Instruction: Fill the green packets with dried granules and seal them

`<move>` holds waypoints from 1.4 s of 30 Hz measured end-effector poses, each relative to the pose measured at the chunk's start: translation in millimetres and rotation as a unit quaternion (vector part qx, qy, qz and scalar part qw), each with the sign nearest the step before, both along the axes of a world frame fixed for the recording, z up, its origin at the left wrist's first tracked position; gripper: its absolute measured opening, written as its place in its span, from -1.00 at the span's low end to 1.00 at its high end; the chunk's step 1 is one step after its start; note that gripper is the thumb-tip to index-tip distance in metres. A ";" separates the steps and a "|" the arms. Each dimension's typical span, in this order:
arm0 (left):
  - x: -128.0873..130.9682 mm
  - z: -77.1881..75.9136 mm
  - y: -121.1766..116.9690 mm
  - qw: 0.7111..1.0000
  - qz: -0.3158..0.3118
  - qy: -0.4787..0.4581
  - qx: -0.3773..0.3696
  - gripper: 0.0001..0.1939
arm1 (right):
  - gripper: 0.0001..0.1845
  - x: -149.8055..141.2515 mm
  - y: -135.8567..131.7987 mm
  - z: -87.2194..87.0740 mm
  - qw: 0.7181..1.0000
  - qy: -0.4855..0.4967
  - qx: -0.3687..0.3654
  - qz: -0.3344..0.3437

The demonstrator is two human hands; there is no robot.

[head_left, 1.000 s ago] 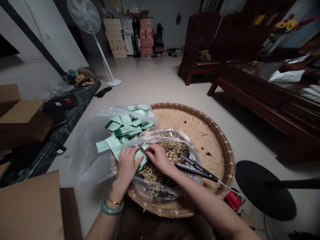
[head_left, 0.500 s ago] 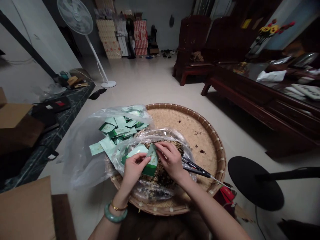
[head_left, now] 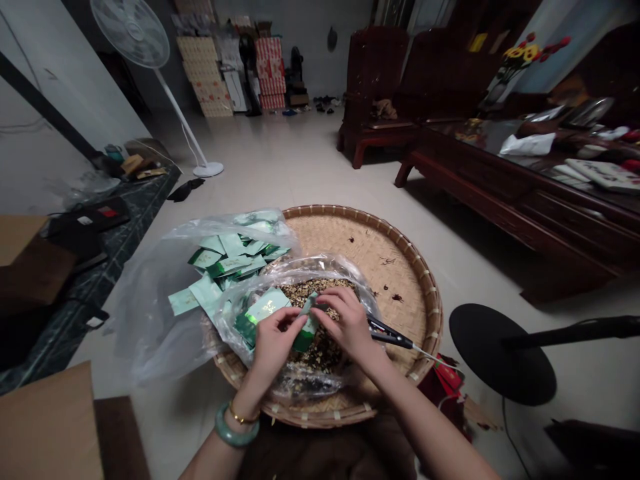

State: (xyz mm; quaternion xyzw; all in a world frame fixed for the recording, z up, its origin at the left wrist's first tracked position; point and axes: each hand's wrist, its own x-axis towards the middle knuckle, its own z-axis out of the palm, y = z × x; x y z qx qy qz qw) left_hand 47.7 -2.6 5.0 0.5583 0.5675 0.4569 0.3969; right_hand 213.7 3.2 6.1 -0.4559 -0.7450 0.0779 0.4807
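Between my two hands a small green packet (head_left: 305, 340) is pinched at its top edge. My left hand (head_left: 276, 333) grips its left side with thumb and forefinger, and my right hand (head_left: 345, 321) has its fingers closed on the right side. Beneath them lies an open clear plastic bag (head_left: 300, 385) holding a loose dried mix (head_left: 323, 353) of pale and dark bits. More green packets (head_left: 269, 305) rest at the bag's left side. A larger plastic bag (head_left: 150, 300) farther left spills a heap of green packets (head_left: 235, 247).
A round woven bamboo tray (head_left: 435, 293) carries the bags. A black corded tool resembling a hair straightener (head_left: 393, 333) lies right of my right hand. A round black stand base (head_left: 500, 353) is at right, cardboard boxes (head_left: 50, 420) at left, a white fan (head_left: 207, 169) behind.
The packet's top edge now looks folded over between my fingers; before, its face stood flat and tall. My head view has shifted slightly to the right.
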 end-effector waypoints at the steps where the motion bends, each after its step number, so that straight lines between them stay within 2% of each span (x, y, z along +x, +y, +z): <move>1: -0.7 -0.3 -1.1 1.000 -0.007 0.023 0.017 -0.83 | -0.91 0.7 -0.9 1.9 1.000 -0.009 -0.012 -0.017; 3: -3.1 -0.9 -2.2 0.998 -0.017 0.053 0.038 -0.84 | -0.91 2.8 -3.1 5.2 0.999 -0.027 -0.019 -0.034; 6: -9.8 -3.4 0.0 0.998 -0.028 0.051 0.033 -0.82 | -0.87 7.6 -6.6 8.1 1.000 -0.003 -0.012 0.021; 8: -15.3 -6.3 2.8 0.999 -0.026 0.032 0.007 -0.80 | -0.89 10.8 -8.7 8.4 0.997 0.047 -0.031 0.060; 10: -19.5 -9.4 4.5 0.999 -0.021 0.008 -0.044 -0.74 | -0.92 12.3 -10.5 7.9 0.988 0.092 -0.093 0.076; 13: -20.7 -13.2 3.3 0.993 -0.033 -0.026 -0.109 -0.66 | -0.87 9.8 -12.4 5.9 0.953 0.142 -0.243 0.106; 16: -17.7 -15.0 0.8 0.993 -0.063 -0.034 -0.091 -0.66 | -0.79 5.9 -12.0 2.7 0.905 0.203 -0.354 0.125; 22: -14.3 -6.6 0.1 0.990 -0.109 -0.051 -0.078 -0.51 | -0.65 8.3 -9.0 0.7 0.855 0.285 -0.401 0.166; 24: -14.1 -1.9 0.1 0.990 -0.115 -0.052 -0.058 -0.46 | -0.59 9.1 -9.6 0.7 0.826 0.308 -0.431 0.191; 27: -15.9 0.0 0.7 0.994 -0.109 -0.021 -0.022 -0.41 | -0.50 9.2 -10.2 -2.5 0.785 0.323 -0.481 0.220; 29: -18.9 -3.2 1.1 0.995 -0.095 0.012 -0.017 -0.39 | -0.45 9.6 -9.5 -6.1 0.772 0.332 -0.495 0.219; 31: -22.3 -7.5 0.5 0.996 -0.056 0.068 0.008 -0.44 | -0.42 10.2 -8.0 -8.9 0.770 0.336 -0.500 0.209; 33: -24.3 -9.9 -1.8 0.981 -0.007 0.165 0.101 -0.53 | -0.42 10.0 -6.0 -9.6 0.778 0.328 -0.499 0.194; 34: -24.4 -9.9 -3.4 0.962 0.002 0.221 0.162 -0.54 | -0.42 9.1 -4.9 -9.2 0.786 0.320 -0.495 0.188; 36: -22.8 -7.9 -7.0 0.910 -0.032 0.320 0.261 -0.47 | -0.42 5.4 -3.0 -6.7 0.800 0.304 -0.482 0.187; 38: -20.0 -5.2 -9.4 0.872 -0.102 0.378 0.295 -0.45 | -0.44 -0.2 -2.1 -2.4 0.811 0.287 -0.467 0.205; 40: -17.6 -4.0 -9.4 0.863 -0.140 0.387 0.293 -0.46 | -0.47 -5.1 -2.7 3.5 0.818 0.268 -0.457 0.223; 42: -17.0 -4.7 -7.4 0.875 -0.141 0.364 0.286 -0.47 | -0.50 -6.3 -4.0 10.6 0.824 0.251 -0.452 0.233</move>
